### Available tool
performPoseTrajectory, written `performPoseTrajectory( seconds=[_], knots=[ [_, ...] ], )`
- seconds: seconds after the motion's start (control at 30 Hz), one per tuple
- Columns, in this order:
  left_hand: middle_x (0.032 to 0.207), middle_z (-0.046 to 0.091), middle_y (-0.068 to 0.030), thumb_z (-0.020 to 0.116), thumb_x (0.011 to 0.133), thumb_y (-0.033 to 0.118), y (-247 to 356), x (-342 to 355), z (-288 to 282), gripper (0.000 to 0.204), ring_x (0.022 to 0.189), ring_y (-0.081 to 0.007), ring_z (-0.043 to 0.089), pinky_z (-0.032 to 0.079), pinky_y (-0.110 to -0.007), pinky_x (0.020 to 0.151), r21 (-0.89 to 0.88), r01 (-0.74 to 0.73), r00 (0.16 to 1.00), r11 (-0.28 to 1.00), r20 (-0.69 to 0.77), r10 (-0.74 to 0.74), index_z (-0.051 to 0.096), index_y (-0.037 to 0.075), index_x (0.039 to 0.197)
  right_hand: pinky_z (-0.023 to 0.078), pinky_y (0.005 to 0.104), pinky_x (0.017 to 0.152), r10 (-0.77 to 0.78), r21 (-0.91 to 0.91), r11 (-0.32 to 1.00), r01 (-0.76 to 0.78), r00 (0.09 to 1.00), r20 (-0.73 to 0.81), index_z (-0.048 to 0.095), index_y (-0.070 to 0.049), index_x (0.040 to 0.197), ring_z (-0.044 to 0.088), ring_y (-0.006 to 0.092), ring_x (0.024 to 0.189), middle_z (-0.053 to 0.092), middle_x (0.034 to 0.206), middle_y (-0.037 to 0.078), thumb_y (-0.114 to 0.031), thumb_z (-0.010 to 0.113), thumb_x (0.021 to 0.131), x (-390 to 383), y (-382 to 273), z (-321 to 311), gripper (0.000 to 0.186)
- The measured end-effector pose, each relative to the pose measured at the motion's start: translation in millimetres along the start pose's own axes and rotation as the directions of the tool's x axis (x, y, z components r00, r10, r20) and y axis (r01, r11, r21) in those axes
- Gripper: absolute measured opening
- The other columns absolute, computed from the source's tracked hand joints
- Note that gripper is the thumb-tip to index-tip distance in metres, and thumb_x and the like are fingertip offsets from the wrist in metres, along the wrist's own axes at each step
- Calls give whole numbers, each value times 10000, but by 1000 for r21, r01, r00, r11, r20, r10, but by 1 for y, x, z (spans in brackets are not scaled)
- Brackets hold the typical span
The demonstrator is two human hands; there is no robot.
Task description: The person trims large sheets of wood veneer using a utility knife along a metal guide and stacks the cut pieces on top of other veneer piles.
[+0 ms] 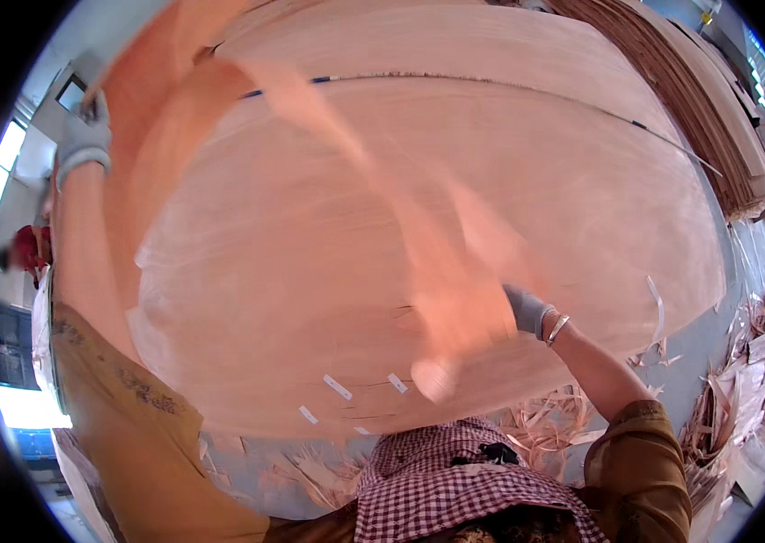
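In the head view, both hands are wearing grey gloves. The left hand (pixel 86 136) is raised at the upper left, and its fingers are bent on the edge of a thin orange wood sheet (pixel 152 127), which it is grasping. This thin sheet hangs beside the forearm, and its top goes out of the picture. The right hand (pixel 525 310) is lower and more to the right, closed on a long orange strip (pixel 464 312). The strip is blurred, so I cannot tell exactly how the fingers lie. It stretches from the thin sheet across the middle to the right hand, and I cannot tell if the two are one piece.

Under them lies a broad pale wood panel (pixel 292 226). A long thin stick (pixel 491 82) lies across its far part, and near its close edge there are some small white pieces of tape (pixel 337 387). Below this edge are many wood scraps (pixel 564 412). At the upper right is a stack of brown sheets (pixel 704 100). The right wrist has a bracelet (pixel 558 329), and a checked apron (pixel 446 484) covers the person's front. At the far left is a co-worker in red (pixel 31 249).
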State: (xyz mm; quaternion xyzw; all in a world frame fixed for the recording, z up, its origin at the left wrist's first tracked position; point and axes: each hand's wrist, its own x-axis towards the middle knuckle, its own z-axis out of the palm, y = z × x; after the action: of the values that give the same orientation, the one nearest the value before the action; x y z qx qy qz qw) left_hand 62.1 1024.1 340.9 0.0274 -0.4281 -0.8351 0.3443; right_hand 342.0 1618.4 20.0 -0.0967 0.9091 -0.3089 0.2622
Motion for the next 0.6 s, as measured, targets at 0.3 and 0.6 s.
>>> performPoseTrajectory(
  seconds=[0.3,0.6],
  knots=[
    [1156,594,-140,503,946,158,-124,-381,-57,230,1066,-280,564,458,-404,896,915,-146,564,376,389,-728,590,54,1131,483,379,706,1,-11,1000,-2,1000,-24,641,-126,876,627,299,777,660,814,98,-272,601,797,2,-15,-5,170],
    [926,621,-101,582,806,96,-227,-572,-48,122,851,-297,588,472,-415,749,491,-783,271,381,821,-503,624,71,917,496,434,752,-109,-113,989,100,991,-79,637,-101,909,630,343,904,664,930,141,-312,581,847,7,-6,9,227]
  ],
)
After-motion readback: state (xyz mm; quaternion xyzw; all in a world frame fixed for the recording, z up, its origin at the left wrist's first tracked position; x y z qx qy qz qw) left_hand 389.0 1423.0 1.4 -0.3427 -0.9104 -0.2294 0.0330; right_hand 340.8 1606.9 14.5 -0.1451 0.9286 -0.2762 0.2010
